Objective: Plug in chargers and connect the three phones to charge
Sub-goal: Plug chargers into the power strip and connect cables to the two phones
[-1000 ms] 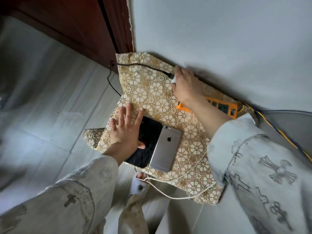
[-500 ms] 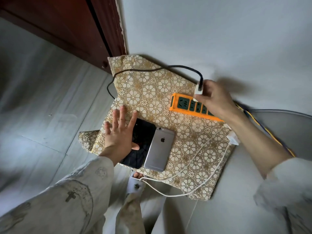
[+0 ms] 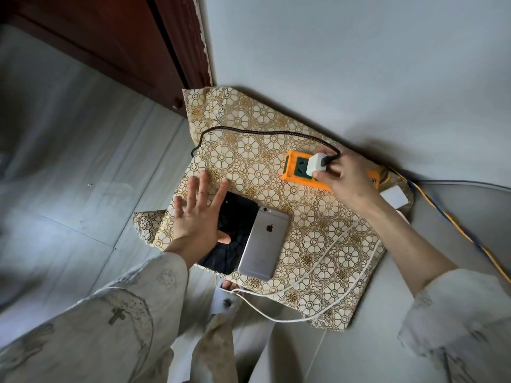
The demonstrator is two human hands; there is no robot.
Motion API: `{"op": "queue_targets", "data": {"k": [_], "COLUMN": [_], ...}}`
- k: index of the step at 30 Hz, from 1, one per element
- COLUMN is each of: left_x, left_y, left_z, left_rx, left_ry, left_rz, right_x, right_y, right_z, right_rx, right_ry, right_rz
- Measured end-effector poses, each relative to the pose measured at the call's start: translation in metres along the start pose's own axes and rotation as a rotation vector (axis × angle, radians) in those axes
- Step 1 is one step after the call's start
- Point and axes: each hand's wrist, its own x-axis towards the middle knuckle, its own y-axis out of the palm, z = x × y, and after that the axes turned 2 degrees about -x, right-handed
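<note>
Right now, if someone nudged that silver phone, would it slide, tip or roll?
The silver phone lies flat, back up, so it probably won't roll or tip. Its smooth metal back looks slippery to grip. It rests partly over the black phone on the patterned cloth, so a push could shift both.

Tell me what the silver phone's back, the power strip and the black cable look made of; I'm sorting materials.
Silver phone: seemingly brushed metal, with a soft matte sheen. Power strip: likely molded plastic, flat opaque orange. Black cable: probably braided fabric sleeve, given its faintly ribbed texture.
</note>
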Motion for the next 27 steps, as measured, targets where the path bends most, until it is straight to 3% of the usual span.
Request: {"op": "queue_targets", "data": {"k": [7,18,23,27], "left_x": [0.0,0.001,0.0,0.001], "left_y": [0.001,0.0,0.002,0.003], "left_z": [0.002,-0.001,0.002,0.005], "left_rx": [-0.015,-0.019,-0.039,-0.071], "left_ry": [0.009,-0.009,0.005,0.024], "left_rz": [-0.009,0.005,-0.009,-0.025], "right_x": [-0.004,0.002,-0.001,-0.017], "right_y": [-0.001,0.001,0.004,0.026], "right_z": [-0.002,0.002,0.001,0.003], "right_rx": [-0.443,-0.653,-0.589,-0.484], "right_ry": [-0.196,-0.336,-0.266,0.01], "right_rz": [-0.057,-0.015,-0.033,-0.156]}}
